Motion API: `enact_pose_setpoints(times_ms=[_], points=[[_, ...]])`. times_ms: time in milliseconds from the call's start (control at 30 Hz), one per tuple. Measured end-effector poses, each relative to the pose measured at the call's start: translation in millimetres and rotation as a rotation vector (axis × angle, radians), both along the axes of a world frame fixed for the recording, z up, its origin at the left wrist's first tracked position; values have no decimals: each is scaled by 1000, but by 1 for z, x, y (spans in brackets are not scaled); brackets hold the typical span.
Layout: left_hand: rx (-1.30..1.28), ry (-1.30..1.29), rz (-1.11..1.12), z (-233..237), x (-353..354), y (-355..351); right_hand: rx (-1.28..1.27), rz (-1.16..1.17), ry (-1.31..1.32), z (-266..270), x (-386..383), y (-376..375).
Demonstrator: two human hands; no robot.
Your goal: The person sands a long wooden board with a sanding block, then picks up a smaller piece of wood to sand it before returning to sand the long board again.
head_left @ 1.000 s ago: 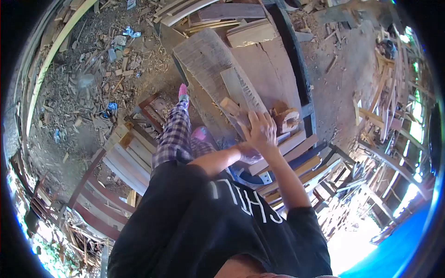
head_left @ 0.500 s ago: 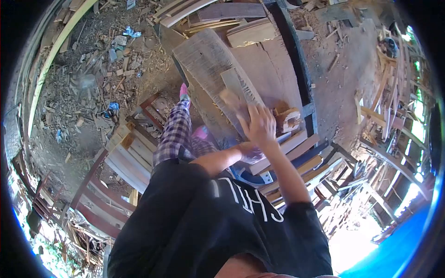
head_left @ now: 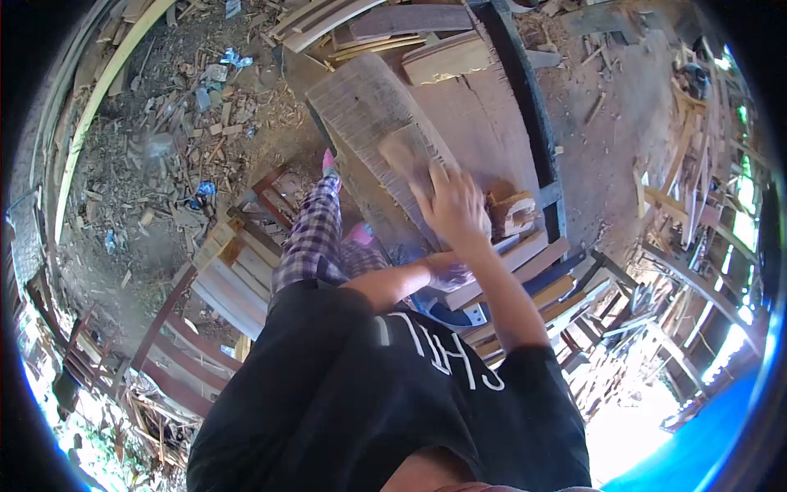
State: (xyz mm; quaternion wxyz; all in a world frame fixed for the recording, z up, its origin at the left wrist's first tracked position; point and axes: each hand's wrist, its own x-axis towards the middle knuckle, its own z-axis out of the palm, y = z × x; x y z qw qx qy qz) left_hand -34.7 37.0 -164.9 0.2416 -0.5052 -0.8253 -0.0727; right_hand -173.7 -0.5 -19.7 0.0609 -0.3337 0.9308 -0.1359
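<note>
My right hand (head_left: 455,205) is over the thick weathered plank (head_left: 352,94), its fingers curved over the near end of a small, blurred wooden piece (head_left: 402,152) and its thumb apart on the left side. Lower down, my left hand (head_left: 448,269) is near the plank's near end, partly behind my right forearm; its fingers are blurred and hard to make out. Just right of my right hand sits a rough wooden block (head_left: 515,211) with a pale cut face.
The plank lies on a wooden bench top (head_left: 484,123) with a dark side rail (head_left: 529,98). Boards (head_left: 447,59) lie at its far end. Slatted wooden furniture (head_left: 180,361) stands at the left. Scraps and litter (head_left: 209,107) cover the ground; more lumber (head_left: 689,172) is at the right.
My right hand has moved slightly left and toward the plank's far end, and the small wooden piece has shifted the same way. My left hand has barely moved.
</note>
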Motion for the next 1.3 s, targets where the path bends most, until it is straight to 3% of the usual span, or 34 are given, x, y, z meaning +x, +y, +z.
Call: enact_pose_setpoints(times_ms=[33, 100, 133, 267, 367, 433, 467, 533, 567, 633, 667, 700, 767, 800, 933, 1067, 1133, 1167, 1233, 1300], points=[[14, 2, 7, 6, -3, -2, 74, 20, -66, 4, 16, 27], [-221, 64, 40, 21, -10, -8, 159, 56, -147, 4, 17, 36], [162, -118, -66, 10, -10, -5, 136, 44, -129, 5, 12, 26], [182, -378, -8, 29, -12, -7, 84, 14, -93, -4, -38, -58], [130, -256, 37, 26, -11, -11, 62, -24, -78, -6, -59, -94], [-154, 303, 97, -8, 0, 10, 47, -32, -17, -9, -56, -89], [-152, 322, 96, -7, -3, 12, 40, -46, -25, -7, -45, -74], [-114, -185, -68, 0, -2, 19, 32, -42, -51, -3, -2, -17], [-100, -182, -64, 13, -2, 12, 30, -26, -68, -1, 12, 6], [866, -1500, -135, 40, -8, -14, 102, -7, -108, 5, 12, 15], [551, -1289, -275, 22, -7, -4, 163, -8, -159, 5, 13, 17], [563, -1301, -273, 7, -2, 5, 148, -7, -112, 3, 6, 4], [51, -120, 10, -12, 7, 16, 128, -10, -62, -1, -25, -44], [60, -304, -3, 28, -12, -2, 123, -22, -53, -4, -42, -66], [84, -257, -16, 43, -19, -18, 64, -9, 20, -9, -61, -91], [56, -198, 17, 33, -10, -11, 46, 6, -61, -1, -7, -17], [-146, 257, 170, 22, -8, -9, 80, 39, -49, 7, 8, 12], [-141, 252, 184, 17, -11, -4, 102, 37, -113, 9, 8, 17], [308, -411, -3, 19, -11, 2, 107, 34, -146, 5, 4, 10], [314, -464, 40, 31, -13, -8, 106, 14, -100, -3, -21, -27]])
